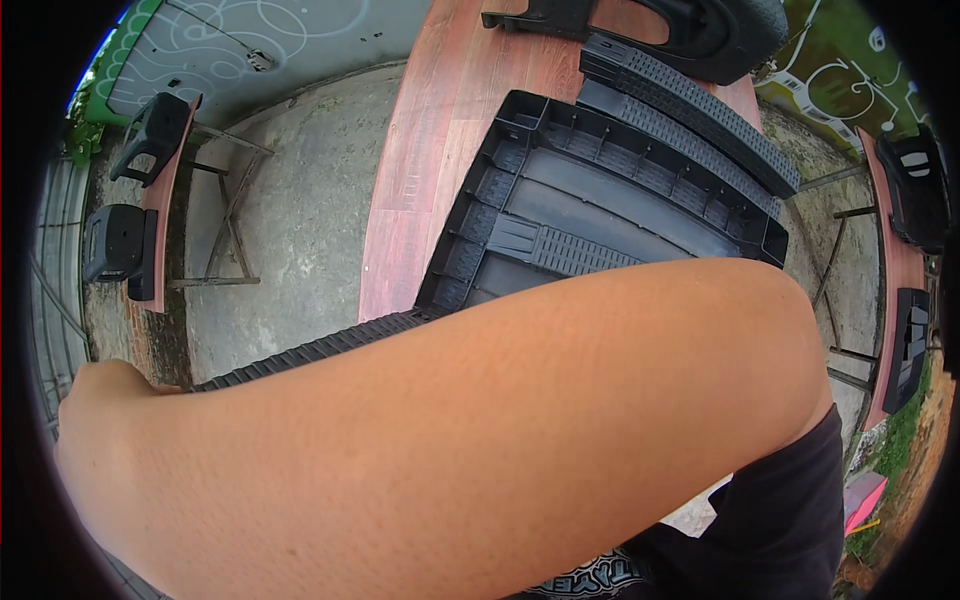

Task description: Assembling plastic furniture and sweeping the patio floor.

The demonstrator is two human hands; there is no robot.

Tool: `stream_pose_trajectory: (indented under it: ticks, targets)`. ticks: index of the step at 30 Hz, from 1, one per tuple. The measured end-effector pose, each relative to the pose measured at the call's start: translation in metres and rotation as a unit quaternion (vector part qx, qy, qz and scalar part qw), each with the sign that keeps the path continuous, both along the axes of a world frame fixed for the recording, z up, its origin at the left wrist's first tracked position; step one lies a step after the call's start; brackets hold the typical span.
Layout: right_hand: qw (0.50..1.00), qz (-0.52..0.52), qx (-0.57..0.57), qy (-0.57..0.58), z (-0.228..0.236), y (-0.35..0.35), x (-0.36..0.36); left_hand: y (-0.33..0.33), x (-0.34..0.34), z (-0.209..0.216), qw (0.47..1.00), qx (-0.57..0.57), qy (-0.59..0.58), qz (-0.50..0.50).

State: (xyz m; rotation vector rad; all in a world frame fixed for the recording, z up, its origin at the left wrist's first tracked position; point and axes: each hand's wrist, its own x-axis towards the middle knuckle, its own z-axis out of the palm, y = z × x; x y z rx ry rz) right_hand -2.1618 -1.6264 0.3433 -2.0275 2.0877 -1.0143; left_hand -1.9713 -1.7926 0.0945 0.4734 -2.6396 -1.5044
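Note:
My right forearm crosses the whole picture from the elbow at the right to my right hand (105,400) at the far left. That hand looks closed, its fingers mostly hidden, at the end of a black ribbed plastic strip (310,350). The strip runs behind my forearm up to the near left corner of a black plastic tray-like panel (510,165). Ribbed walls with small compartments edge this panel, and a textured band crosses its middle; my arm hides its near part. My left hand is out of sight.
Reddish wood-grain table (405,215) lies under the panel. Beyond the panel are black ribbed strips (690,110) and a large black moulded part (725,35). Side tables hold more black parts, such as a box-like piece (115,242) at left and panels (908,340) at right.

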Motion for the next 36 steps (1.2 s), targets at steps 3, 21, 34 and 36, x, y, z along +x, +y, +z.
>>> stream_pose_trajectory:
  ticks: [3,21,34,36]
  targets:
    - [1.0,0.004,-0.001,-0.006,-0.004,0.002,-0.004,0.0,-0.002,-0.002,1.0,-0.008,-0.005,-0.005]
    - [0.999,0.05,0.003,0.012,0.011,-0.001,-0.028,-0.004,-0.011,-0.005,1.0,-0.021,-0.018,-0.012]
    - [0.997,0.07,0.008,0.02,0.023,-0.016,-0.028,-0.009,-0.015,-0.008,0.999,-0.032,-0.012,-0.025]
    - [0.997,0.062,-0.013,0.033,0.018,-0.019,-0.022,-0.009,-0.016,-0.008,0.999,-0.032,-0.011,-0.027]
